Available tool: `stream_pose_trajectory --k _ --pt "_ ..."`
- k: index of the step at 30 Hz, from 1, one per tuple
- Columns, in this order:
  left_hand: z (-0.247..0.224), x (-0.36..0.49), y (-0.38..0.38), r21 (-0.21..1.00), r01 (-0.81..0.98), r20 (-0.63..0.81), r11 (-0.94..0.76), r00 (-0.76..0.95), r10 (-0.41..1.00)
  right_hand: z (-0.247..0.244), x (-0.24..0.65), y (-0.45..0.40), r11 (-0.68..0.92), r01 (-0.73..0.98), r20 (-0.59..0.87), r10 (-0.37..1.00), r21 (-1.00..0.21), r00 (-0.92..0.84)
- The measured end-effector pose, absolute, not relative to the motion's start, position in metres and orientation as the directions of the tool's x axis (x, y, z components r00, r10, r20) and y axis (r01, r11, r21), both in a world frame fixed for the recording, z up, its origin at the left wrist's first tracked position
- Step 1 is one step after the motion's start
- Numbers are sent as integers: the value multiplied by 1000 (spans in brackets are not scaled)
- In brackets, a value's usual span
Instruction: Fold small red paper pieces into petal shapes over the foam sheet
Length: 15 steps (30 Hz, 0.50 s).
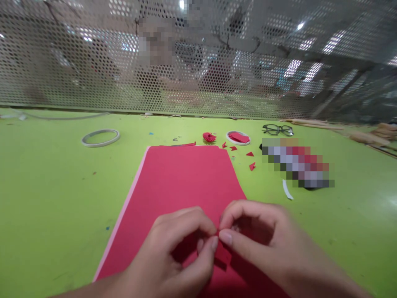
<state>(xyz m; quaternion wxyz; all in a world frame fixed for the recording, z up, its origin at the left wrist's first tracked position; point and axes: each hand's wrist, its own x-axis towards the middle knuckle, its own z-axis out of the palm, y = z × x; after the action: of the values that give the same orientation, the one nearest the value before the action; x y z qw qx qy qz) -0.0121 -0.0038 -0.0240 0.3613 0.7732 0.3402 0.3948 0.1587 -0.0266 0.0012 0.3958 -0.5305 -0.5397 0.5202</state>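
A small red paper piece (222, 254) is pinched between my two hands, over a large red sheet (186, 178) lying on a pale pink one. My left hand (182, 248) closes thumb and forefinger on its upper left. On the upper right, the thumb and forefinger of my right hand (263, 236) press together, nearly touching the left fingertips. Past the sheet's far edge sits a red pleated paper rosette (209, 137). Small folded red pieces (249, 154) lie to its right, near a white ring (238, 138) with red paper in it.
A white tape roll (101, 138) lies at the left on the green table (56, 186). Eyeglasses (278, 130), a pixelated object (297, 162) and a white strip (287, 189) are at the right. A perforated metal screen (108, 78) stands behind, with people beyond it.
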Motion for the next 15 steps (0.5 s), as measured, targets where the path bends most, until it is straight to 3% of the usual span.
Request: stream_pose_trajectory --k 5,10,12,15 --pt "-19 -10 -2 822 300 315 -484 469 825 -2 159 -27 210 321 163 972 -923 -166" --pt "-20 -10 -2 842 257 318 -474 473 822 -7 162 -26 382 464 289 921 -799 -260" --pt "-20 -11 -3 847 232 336 -479 465 819 -9 162 -28 457 542 364 890 -706 -276" --pt "-18 -12 -2 850 278 283 -447 475 833 -10 162 -32 565 685 525 795 -460 -303"
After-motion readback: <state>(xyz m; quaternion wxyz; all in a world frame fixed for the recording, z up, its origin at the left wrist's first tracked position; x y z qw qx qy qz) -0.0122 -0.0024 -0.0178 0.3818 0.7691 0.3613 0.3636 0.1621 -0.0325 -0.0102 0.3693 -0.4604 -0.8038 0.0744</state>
